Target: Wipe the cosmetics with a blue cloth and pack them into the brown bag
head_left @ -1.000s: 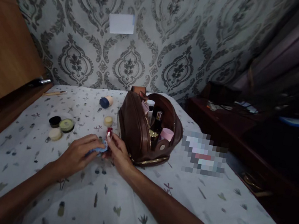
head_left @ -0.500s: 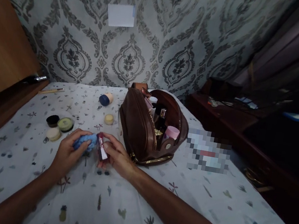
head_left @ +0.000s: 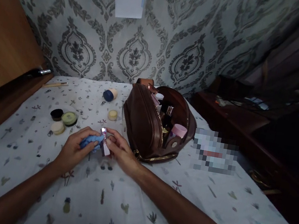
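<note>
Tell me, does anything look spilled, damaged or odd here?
One oddity: a blocky, pixelated patch right of the brown bag hides whatever lies there. Otherwise, I see no spill or obvious damage near the blue cloth in the left hand or the shiny item in the right hand.

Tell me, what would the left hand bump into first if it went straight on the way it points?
Most likely the small shiny tube in the right hand; the left hand's blue cloth already seems against it, though depth is hard to judge.
</note>
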A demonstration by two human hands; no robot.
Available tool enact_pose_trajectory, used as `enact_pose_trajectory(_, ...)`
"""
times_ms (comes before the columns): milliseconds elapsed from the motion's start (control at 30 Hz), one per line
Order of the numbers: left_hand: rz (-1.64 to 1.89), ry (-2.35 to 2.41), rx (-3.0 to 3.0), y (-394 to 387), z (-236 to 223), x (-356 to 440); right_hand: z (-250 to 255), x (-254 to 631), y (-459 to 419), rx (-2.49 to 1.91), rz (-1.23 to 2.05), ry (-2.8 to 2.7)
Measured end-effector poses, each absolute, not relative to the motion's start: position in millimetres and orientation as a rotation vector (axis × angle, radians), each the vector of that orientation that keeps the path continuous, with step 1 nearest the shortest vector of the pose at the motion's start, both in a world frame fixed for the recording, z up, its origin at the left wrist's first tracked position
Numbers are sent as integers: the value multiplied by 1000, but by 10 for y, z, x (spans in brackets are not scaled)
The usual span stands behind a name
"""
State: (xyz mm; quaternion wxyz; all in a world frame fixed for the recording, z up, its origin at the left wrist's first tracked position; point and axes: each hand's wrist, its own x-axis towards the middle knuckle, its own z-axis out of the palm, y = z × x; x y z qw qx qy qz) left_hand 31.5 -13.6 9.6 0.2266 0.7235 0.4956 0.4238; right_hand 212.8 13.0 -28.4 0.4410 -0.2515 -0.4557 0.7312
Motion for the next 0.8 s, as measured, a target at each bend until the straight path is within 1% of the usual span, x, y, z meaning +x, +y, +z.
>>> enact_pose_trajectory(200, 1045, 1203, 2209, -210, 163, 364, -284, 2128, 164, -591, 1809, -1060)
enact_pose_trajectory(333, 1068, 1056, 2304, -233, 146, 387, -295, 2128, 175, -606, 1822, -1014)
enact_pose_trajectory(433, 1069, 1042, 2283, -238, 149, 393, -308, 2127, 176, -637, 1826, -1014)
enact_pose_trajectory(533, 1091, 1125, 2190, -229, 171, 377, -307, 2130, 170, -641, 1844, -998)
enact_pose_trajectory(700, 1288, 1434, 1971, -176, 166, 318, -286, 2137, 148, -574, 1937, -996)
enact_pose_trajectory(800, 1299, 1503, 1930, -154, 142, 306, -276, 2146, 136, -523, 2001, -993)
